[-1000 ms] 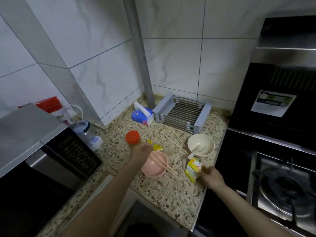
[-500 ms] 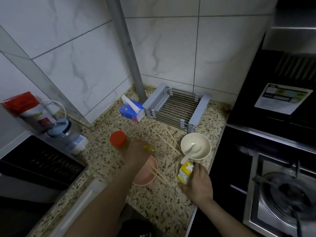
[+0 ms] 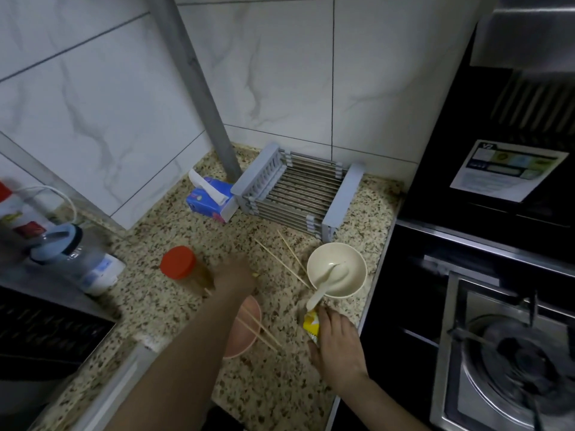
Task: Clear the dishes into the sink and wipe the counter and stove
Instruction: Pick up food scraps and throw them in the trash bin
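On the speckled counter (image 3: 273,390) a cream bowl (image 3: 337,269) holds a cream spoon (image 3: 323,284). A pink bowl (image 3: 245,332) with chopsticks (image 3: 258,329) across it lies partly under my left forearm. My left hand (image 3: 235,276) reaches just past that bowl, fingers curled over a small yellow wrapper whose tip barely shows. My right hand (image 3: 337,345) is closed on a yellow packet (image 3: 312,326) near the counter's right edge. Two loose chopsticks (image 3: 284,259) lie between the hands and the rack.
A red-lidded jar (image 3: 179,264) stands left of my left hand. A blue tissue box (image 3: 210,203) and a grey dish rack (image 3: 298,194) sit by the wall. A water bottle (image 3: 67,259) and a dark appliance (image 3: 46,331) are at left. The stove (image 3: 510,353) lies right.
The view has tilted down and moved closer. My right hand has slid left along the counter's edge and closed further over the yellow packet. My left hand stays past the pink bowl.
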